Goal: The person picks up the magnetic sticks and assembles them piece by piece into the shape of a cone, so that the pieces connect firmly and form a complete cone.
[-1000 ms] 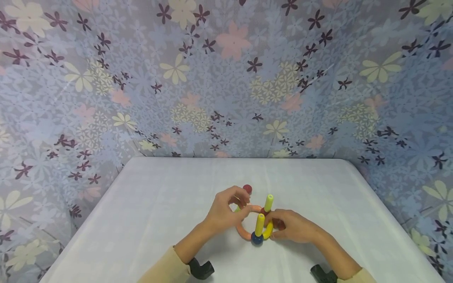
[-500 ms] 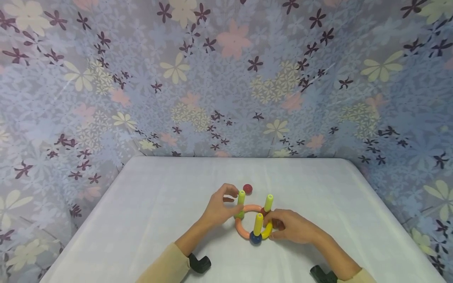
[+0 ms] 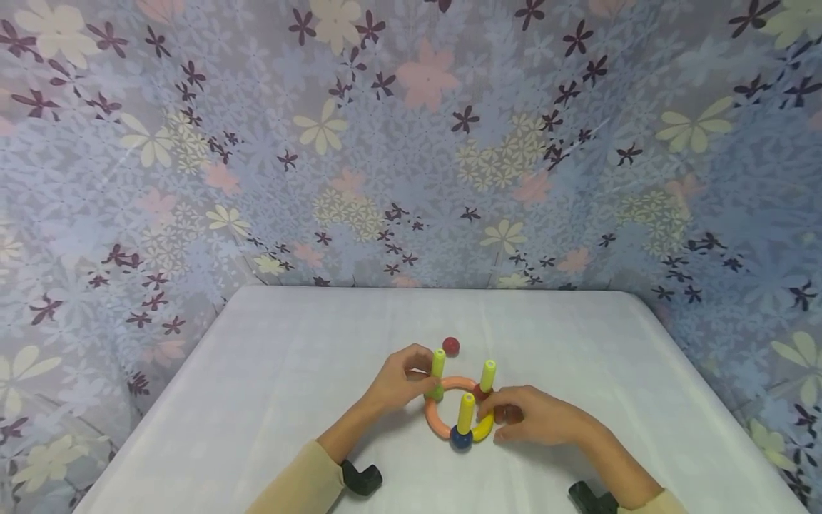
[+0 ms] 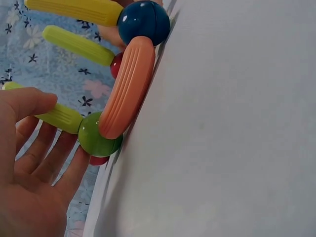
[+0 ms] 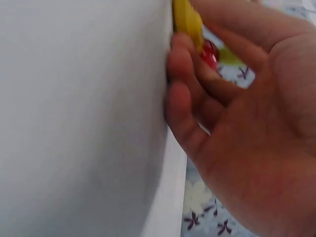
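Note:
A ring of curved rods and balls lies on the table. My left hand (image 3: 399, 378) pinches the lime stick (image 4: 61, 116) that stands up from a green ball (image 4: 96, 136) at the ring's left. With its fingers curled, my right hand (image 3: 539, 415) grips the yellow curved rod (image 3: 484, 430) on the ring's right side. An upright yellow stick (image 3: 466, 412) rises from the blue ball (image 3: 461, 437) in front. Behind, another lime stick (image 3: 488, 375) stands on a red ball (image 3: 480, 392). Two orange curved rods (image 4: 129, 89) join the balls along the left and back.
A loose red ball (image 3: 451, 347) lies just behind the ring. The table (image 3: 308, 328) has a white cover, with floral cloth (image 3: 411, 143) hanging around it. Black wrist-worn pieces (image 3: 362, 478) sit under both forearms.
My left hand has drawn back left from over the ring, uncovering the lime stick, and now pinches it. The ring's front has shifted slightly left. My right hand stays at the yellow curved rod.

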A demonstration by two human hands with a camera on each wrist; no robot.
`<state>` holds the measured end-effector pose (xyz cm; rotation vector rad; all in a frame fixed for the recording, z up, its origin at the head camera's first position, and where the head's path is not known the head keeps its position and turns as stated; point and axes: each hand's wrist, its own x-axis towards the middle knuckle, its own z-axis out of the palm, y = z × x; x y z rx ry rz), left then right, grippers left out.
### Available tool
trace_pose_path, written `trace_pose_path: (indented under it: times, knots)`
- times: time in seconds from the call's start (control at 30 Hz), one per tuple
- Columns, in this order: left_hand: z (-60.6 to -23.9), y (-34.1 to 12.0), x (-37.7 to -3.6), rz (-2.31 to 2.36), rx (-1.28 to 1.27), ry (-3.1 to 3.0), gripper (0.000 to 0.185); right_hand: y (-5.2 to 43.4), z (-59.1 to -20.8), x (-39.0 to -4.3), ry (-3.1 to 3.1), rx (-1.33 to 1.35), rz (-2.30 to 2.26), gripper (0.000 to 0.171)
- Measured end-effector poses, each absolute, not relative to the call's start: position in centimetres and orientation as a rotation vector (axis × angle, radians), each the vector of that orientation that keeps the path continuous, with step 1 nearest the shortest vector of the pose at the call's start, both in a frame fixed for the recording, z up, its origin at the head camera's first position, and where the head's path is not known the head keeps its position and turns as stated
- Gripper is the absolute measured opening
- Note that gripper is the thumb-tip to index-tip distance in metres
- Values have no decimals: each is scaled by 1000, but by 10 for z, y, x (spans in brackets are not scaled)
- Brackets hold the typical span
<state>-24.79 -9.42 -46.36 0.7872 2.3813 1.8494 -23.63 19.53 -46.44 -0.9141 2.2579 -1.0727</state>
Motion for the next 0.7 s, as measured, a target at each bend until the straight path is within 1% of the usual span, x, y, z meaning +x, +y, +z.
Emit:
trace_pose_path:
  times: [0.17,0.23,0.37,0.57,0.7]
  knots:
    - [-450,-96,-240,1840,807,2346,25,212,-459,-248,2084,-902,-1154,25]
    - [-448,-96,-240,1847,803,2339,24,215,-458,-257,2091,-902,-1164,21]
    - [-447,-98,-242,1842,763,2338,24,214,-459,-276,2155,-860,-1223,19]
    - [-449,-99,-242,1821,754,2347,25,194,-468,-305,2408,-622,-1287,25]
    - [-450,-98,-242,1826,767,2344,26,178,-473,-321,2504,-521,-1305,30]
